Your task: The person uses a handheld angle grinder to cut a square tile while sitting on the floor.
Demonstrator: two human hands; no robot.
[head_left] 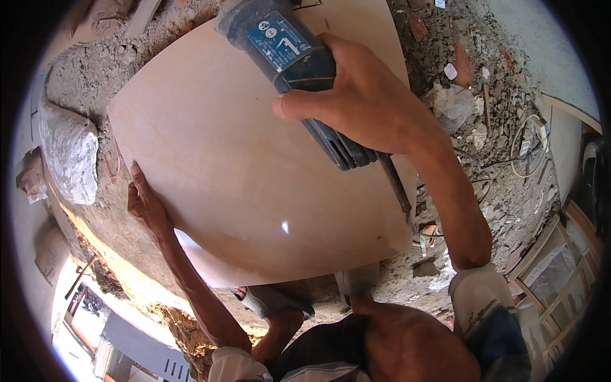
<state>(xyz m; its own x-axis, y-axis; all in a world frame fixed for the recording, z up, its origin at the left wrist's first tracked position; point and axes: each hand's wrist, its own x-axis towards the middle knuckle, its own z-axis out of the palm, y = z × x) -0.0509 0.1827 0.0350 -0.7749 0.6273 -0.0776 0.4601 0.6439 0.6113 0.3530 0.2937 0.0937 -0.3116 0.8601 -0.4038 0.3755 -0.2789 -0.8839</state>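
Note:
My right hand (359,95) grips the body of a dark blue power tool (270,44) with a blue label, which looks like an angle grinder. Its front end is cut off at the top of the picture, and a black cord runs from its back end down to the right. Beneath it is a large beige, marble-patterned tile (248,178) with a glossy face. My left hand (143,194) holds the tile's left edge, its fingers curled at the rim and partly hidden. My feet show under the tile's near edge.
Rubble and scraps (458,95) cover the dusty ground around the tile, with loose cables on the right. A white plastic sack (70,146) lies at the left. Wooden frames (547,274) stand at the lower right, beside a pale panel (563,146). A bright opening shows at the lower left.

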